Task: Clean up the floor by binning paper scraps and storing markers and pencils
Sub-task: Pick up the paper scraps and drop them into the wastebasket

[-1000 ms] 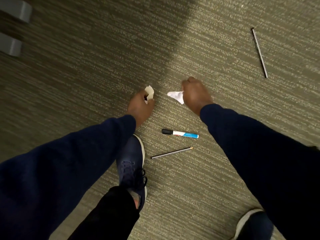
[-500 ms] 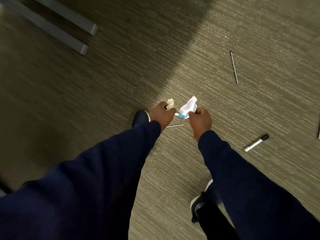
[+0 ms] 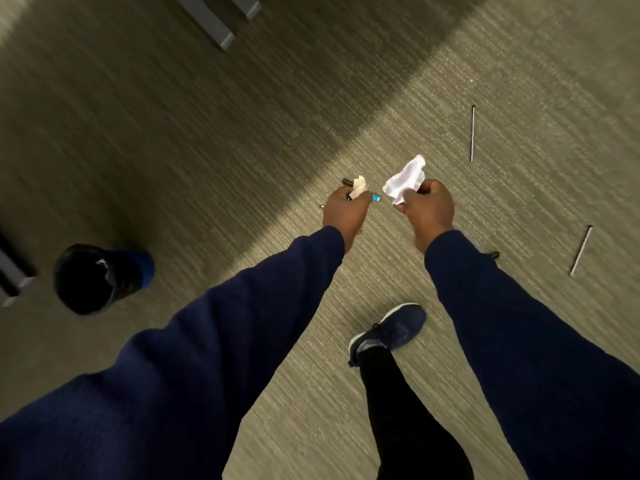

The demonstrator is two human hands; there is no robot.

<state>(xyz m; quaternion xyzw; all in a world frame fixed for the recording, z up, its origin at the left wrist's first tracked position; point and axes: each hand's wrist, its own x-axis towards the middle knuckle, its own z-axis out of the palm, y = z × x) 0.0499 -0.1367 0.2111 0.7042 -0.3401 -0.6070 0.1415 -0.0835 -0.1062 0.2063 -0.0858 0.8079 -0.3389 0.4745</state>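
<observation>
My left hand (image 3: 346, 211) is closed around a small cream paper scrap (image 3: 358, 185) and a marker (image 3: 375, 198); the marker's black cap and blue end stick out on either side of the fist. A thin pencil tip pokes out at the fist's left. My right hand (image 3: 427, 209) grips a crumpled white paper scrap (image 3: 405, 178). Both hands are held up above the carpet, a short gap between them. One pencil (image 3: 472, 133) lies on the floor beyond my right hand and another pencil (image 3: 581, 250) to its right. A second marker (image 3: 493, 253) peeks out behind my right sleeve.
A black-lined bin (image 3: 97, 278) with a blue base stands on the carpet at the left. Grey furniture feet (image 3: 214, 27) lie at the top, and another grey foot (image 3: 12, 278) is at the left edge. My shoe (image 3: 391, 329) is between my arms.
I have risen from a crouch and both hands lifted with their scraps. The blue-ended marker and the pencil left the floor into my left hand. The bin came into view.
</observation>
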